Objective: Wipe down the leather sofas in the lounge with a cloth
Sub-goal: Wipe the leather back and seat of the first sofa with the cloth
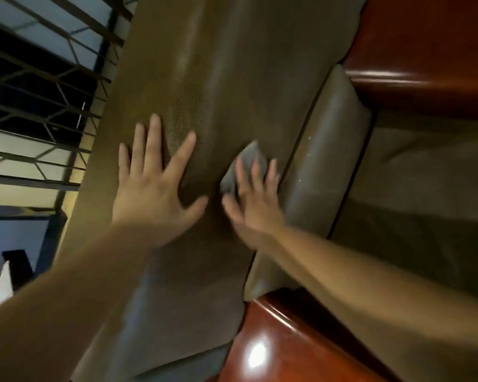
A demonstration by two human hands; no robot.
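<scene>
Our left hand (152, 186) lies flat on the sofa (232, 78) while our right hand (253, 199), fingers straight, presses the soft, limp cloth (246, 164), best held flat under the palm.

Both bare arms reach forward; left hand (155, 186) lies flat, fingers spread; right hand (253, 199) presses down, fingers straight.

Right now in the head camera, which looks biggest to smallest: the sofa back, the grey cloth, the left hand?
1. Sofa back
2. Left hand
3. Grey cloth, partly hidden under the right hand, so its full size is unsure.
</scene>
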